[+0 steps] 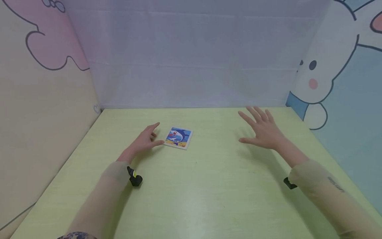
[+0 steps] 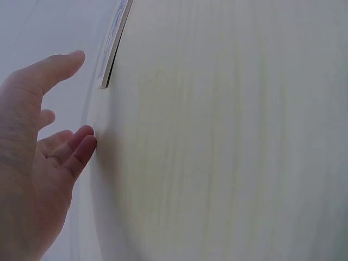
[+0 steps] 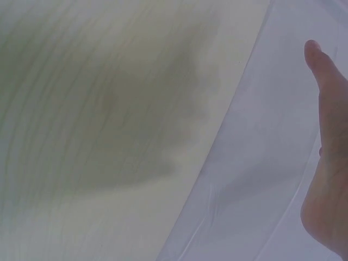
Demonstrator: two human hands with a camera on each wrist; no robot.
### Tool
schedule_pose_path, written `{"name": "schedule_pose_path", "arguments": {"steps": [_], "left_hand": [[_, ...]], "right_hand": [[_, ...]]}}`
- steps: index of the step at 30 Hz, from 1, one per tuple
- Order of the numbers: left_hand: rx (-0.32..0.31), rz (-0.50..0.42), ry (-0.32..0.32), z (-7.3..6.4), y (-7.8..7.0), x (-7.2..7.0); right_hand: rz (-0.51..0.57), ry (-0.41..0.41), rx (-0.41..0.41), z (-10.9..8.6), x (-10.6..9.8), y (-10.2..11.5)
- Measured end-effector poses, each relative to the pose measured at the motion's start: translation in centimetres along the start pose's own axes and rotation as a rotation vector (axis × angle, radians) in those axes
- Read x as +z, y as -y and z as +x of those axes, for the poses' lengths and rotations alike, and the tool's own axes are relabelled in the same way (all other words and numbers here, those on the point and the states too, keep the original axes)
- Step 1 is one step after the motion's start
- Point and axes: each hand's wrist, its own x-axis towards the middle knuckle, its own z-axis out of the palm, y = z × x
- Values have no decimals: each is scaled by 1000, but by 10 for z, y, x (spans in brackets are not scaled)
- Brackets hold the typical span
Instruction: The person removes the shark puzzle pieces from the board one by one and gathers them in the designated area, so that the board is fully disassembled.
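A flat square picture board (image 1: 178, 138), showing a blue whale-like sea animal over yellow sand, lies on the table left of centre. In the left wrist view its pale edge (image 2: 112, 51) shows as a thin strip. Just left of the board is my left hand (image 1: 146, 137), thumb and index finger stretched out, the other fingers loosely bent. Its thumb tip is by the board's lower left corner, and nothing is in the hand. Well to the right, my right hand (image 1: 264, 131) hovers above the table with its fingers spread, holding nothing; its shadow falls on the tabletop.
The pale yellow-green table (image 1: 191, 192) meets a light hanging cloth (image 1: 191, 56) at its back edge. Side panels with cartoon drawings stand at the left (image 1: 44, 99) and right (image 1: 355, 109). Small black devices sit at the left wrist (image 1: 135, 179) and right wrist (image 1: 289, 183).
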Motion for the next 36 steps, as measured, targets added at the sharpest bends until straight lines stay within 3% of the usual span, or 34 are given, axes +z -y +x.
{"name": "schedule_pose_path", "arguments": {"steps": [8,18,25,36], "left_hand": [[6,-47,28,12,-16,12],[32,11,72,17,-19,22],[3,4,104,7,-31,24],[75,54,109,-15,-52,37]], "right_hand": [[15,-6,-5,9,3,7],[22,-4,-36,17,6,16],[31,20,-48,24,9,24],[41,28,-92,34,16,41]]}}
